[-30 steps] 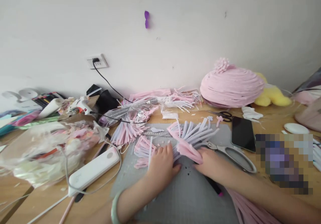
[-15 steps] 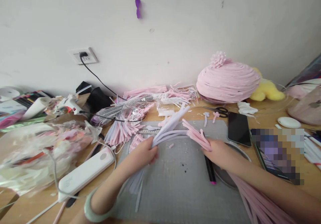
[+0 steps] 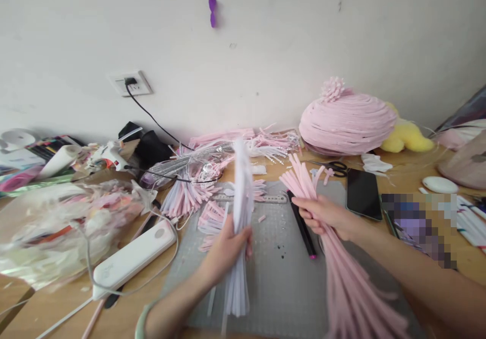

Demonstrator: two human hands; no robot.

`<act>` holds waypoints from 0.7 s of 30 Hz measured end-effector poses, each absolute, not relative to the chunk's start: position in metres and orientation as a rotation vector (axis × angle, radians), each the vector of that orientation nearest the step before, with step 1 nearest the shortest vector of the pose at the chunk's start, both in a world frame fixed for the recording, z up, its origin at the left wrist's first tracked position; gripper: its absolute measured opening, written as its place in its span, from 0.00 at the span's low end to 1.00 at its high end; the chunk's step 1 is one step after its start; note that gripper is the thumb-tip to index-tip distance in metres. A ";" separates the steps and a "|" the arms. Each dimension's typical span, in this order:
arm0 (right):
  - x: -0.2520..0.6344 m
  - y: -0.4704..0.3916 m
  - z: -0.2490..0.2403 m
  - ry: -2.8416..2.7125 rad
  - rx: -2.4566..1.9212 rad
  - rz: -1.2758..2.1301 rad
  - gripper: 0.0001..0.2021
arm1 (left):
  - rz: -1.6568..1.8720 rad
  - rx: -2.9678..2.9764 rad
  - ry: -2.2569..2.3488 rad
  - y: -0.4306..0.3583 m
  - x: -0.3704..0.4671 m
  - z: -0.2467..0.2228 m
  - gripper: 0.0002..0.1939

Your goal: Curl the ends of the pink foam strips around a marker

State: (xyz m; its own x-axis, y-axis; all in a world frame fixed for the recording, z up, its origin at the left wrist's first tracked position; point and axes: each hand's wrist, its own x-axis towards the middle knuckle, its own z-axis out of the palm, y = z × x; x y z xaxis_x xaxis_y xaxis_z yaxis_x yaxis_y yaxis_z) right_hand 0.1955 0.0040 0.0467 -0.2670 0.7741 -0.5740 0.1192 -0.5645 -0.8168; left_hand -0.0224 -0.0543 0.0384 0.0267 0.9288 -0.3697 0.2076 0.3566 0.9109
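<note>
Near opposite side edges of the grey mat [image 3: 281,293], our left hand [image 3: 230,245] clasps white stems [image 3: 243,192], our right hand [image 3: 324,215] pink stems [image 3: 349,288], presumably to separate colours.

Centre of frame: left hand [image 3: 232,245] gripping a white bundle of strips [image 3: 243,192], roughly upright, top blurred. Right of centre: right hand [image 3: 329,215] closed round a pink bundle [image 3: 349,278], tails fanning to lower right. Between them, black marker [image 3: 301,227] on grey mat [image 3: 281,293]. Upper right, pink strand-covered dome [image 3: 347,126] beside yellow plush [image 3: 409,136]. Lower left, white power strip [image 3: 132,260]. Upper left, wall socket [image 3: 143,83], black plug in.
</note>
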 end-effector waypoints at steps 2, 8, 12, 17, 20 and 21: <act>0.189 0.006 0.055 -0.826 -1.341 2.067 0.15 | 0.666 1.134 1.460 -0.056 -0.019 0.024 0.26; 0.165 0.023 0.052 -0.436 -1.117 2.084 0.12 | 0.846 1.631 1.564 -0.048 -0.025 0.021 0.27; 0.139 0.029 0.043 -0.473 -1.081 1.935 0.08 | 0.852 1.384 1.190 -0.037 -0.005 0.038 0.21; 0.140 0.021 0.040 -0.945 -1.175 1.776 0.09 | 0.779 0.882 1.023 -0.026 0.030 0.033 0.28; 0.168 0.016 0.034 -1.418 -1.232 1.455 0.06 | 0.730 0.908 0.953 -0.028 0.039 0.020 0.19; 0.179 0.015 0.031 -1.530 -1.269 1.382 0.06 | 0.691 0.940 0.929 -0.029 0.039 0.017 0.19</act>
